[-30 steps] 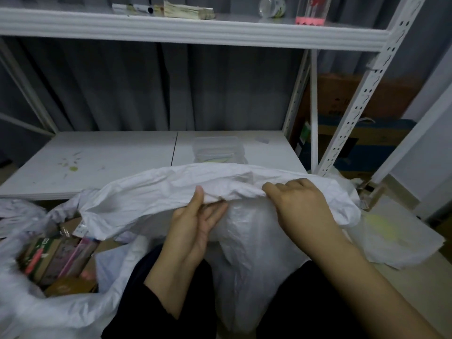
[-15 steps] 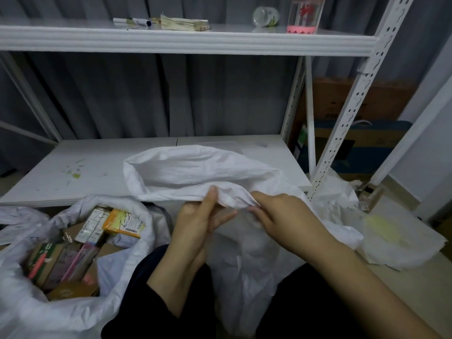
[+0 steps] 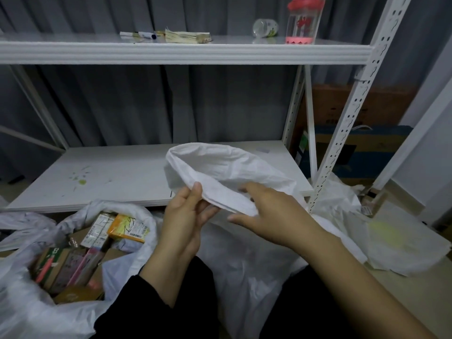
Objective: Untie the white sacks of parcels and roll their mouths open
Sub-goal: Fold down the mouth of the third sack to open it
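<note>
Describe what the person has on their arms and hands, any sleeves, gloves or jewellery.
Both the left hand and right hand are bare: no gloves, rings or watch visible. The forearms are uncovered too, with no sleeve in view on either arm.

white metal shelving [image 3: 186,53], grey curtain [image 3: 146,104]

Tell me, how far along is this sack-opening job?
Done: the left sack sits open with its rim rolled, parcels showing. In hand: the left hand and right hand hold the middle sack's mouth, open but not rolled down. Left: finishing that roll.
</note>
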